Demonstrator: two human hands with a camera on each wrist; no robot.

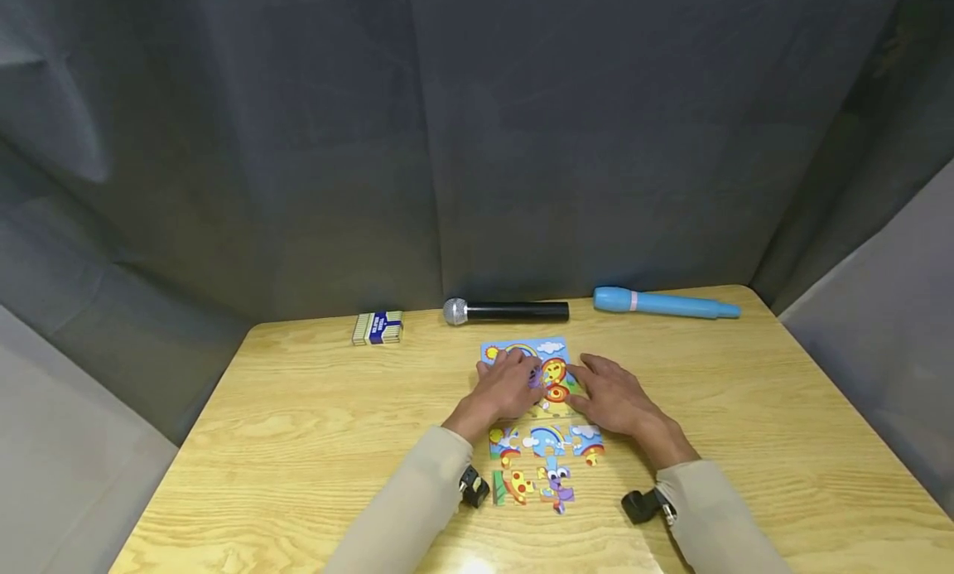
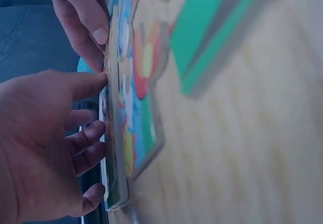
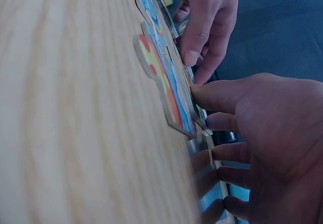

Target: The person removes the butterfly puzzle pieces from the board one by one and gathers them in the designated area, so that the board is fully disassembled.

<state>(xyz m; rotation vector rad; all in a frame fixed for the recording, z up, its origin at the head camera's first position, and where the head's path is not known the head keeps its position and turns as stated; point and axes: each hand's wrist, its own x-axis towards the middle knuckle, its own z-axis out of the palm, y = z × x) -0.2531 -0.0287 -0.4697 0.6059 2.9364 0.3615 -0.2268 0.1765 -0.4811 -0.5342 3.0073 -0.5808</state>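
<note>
Evidently, the picture puzzle board point(image 1: 552, 347) lies on the wooden table point(image 1: 298, 441), with the left hand point(image 1: 509, 385) resting over its left part, fingers spaced apart and touching its surface. At the board's right edge, the right hand point(image 1: 614, 394) holds its thumb and fingers spread, the tips in contact with it. Loose puzzle pieces point(image 1: 548, 438) sit in two rows on the near side, while a black microphone point(image 1: 517, 311) lies just beyond the board, near a blue microphone-shaped object point(image 1: 663, 303).
</note>
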